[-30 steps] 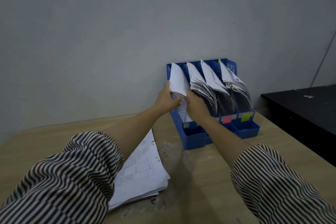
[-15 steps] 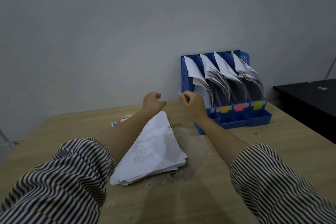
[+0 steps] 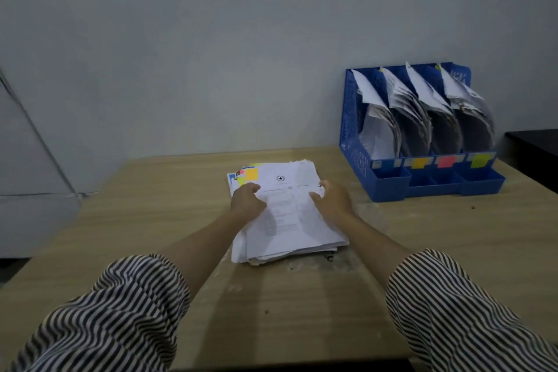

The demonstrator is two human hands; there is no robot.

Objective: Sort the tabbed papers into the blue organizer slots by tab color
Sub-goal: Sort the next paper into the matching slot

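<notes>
Bench (image 3: 126,238): blue organizer (image 3: 356,142) at far right edge, four slots holding papers. Tabbed paper stack (image 3: 290,220) mid-bench. Left hand (image 3: 246,201) and right hand (image 3: 333,199) rest on the stack, fingers loosely curled, gripping nothing clearly.

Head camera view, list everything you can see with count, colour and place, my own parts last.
paper stack: one, white with coloured tabs at its far left corner, table centre
blue organizer: one, four slots holding papers, far right by wall
slot labels: orange, pink, yellow-green, on organizer front
table: one, light wood
black surface: one, far right
sleeves: two, striped
left hand: on stack's left
right hand: on stack's right edge
</notes>
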